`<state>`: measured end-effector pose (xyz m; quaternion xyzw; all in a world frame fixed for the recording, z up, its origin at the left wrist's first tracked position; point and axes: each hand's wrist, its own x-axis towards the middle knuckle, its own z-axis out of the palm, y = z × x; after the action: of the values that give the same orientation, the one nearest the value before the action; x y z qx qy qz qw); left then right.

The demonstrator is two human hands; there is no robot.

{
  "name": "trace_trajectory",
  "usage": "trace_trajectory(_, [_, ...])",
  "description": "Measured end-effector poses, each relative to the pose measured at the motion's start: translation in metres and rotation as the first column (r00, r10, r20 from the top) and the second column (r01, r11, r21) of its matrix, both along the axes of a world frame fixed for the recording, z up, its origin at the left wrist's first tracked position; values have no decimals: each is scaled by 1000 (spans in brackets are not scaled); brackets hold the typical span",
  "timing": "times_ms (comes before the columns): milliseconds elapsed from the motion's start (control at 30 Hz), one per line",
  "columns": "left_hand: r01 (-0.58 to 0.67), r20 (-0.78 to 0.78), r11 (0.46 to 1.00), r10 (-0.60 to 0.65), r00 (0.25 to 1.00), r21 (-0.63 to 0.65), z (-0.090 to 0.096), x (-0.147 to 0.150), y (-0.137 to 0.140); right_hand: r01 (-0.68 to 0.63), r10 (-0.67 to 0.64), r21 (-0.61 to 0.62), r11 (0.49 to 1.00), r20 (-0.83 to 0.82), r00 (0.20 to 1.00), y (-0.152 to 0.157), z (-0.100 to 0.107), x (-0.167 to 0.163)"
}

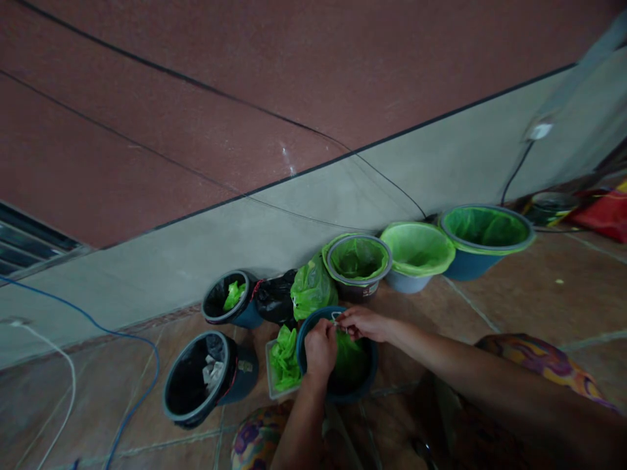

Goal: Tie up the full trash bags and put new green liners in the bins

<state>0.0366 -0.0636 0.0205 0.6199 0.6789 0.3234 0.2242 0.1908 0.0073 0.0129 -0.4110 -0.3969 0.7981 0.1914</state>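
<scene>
Over a dark blue bin in front of me, both of my hands work close together. My left hand is closed at the mouth of a green plastic bag that hangs inside the bin. The fingers of my right hand pinch a thin white drawstring, which loops up between the two hands. My left fingertips seem to grip the same drawstring, though they are partly hidden. Just left of the bin, a clear plastic tray holds crumpled green bags.
Along the wall stand a brown bin, a pale bin and a blue bin, all lined in green. A tied green bag and a black bag lie beside two black-lined bins. Cables cross the tiles at left.
</scene>
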Motion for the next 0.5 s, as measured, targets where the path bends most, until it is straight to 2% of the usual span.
trace_trajectory(100, [-20, -32, 1000, 21, 999, 20, 0, 1, 1, 32, -33, 24, 999, 23, 999, 2, -2, -1])
trace_trajectory(200, [-40, 10, 999, 40, 999, 17, 0, 2, 1, 37, -38, 25, 999, 24, 999, 2, -4, -2])
trace_trajectory(333, [9, 77, 1000, -7, 997, -21, -2, 2, 0, 36, -36, -38, 999, 4, 999, 1, -4, -3])
trace_trajectory(500, [5, 56, 999, -2, 998, -44, -8, 3, -1, 21, -21, -119, 993, 2, 1000, 2, -1, -2])
